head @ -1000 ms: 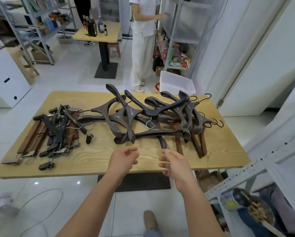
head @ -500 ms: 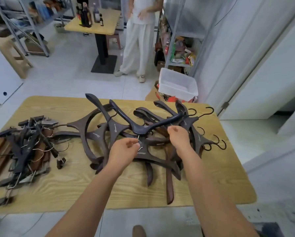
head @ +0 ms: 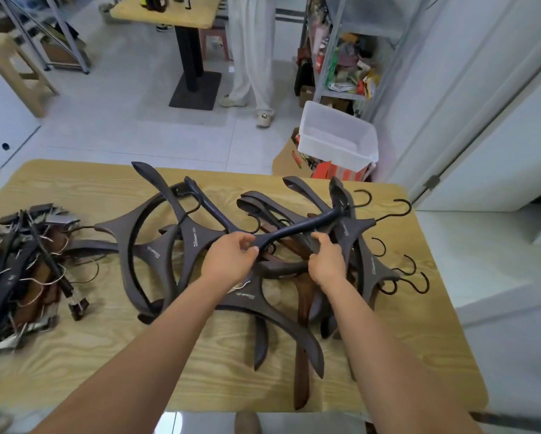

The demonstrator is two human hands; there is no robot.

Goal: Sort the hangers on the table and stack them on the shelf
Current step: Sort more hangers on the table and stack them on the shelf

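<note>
— What's different?
— The left hand (head: 231,258) and right hand (head: 327,261) left the table's (head: 75,371) near edge for the pile (head: 194,239).
— Gripping?
— Now, yes: left pinches a hanger's (head: 297,228) end, right grips another.

white tiled floor (head: 122,126), white wall (head: 498,104) right, small wood table (head: 169,14) on black pedestal at back, metal rack (head: 69,36) left, white plastic bin (head: 338,142) by cluttered shelving (head: 350,73)

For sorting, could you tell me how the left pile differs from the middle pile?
The left pile holds slim clip hangers with silver hooks; the middle pile holds broad coat hangers with black hooks. The left pile lies untouched; the left hand and right hand grip the middle pile. Both lie tangled on the table.
</note>
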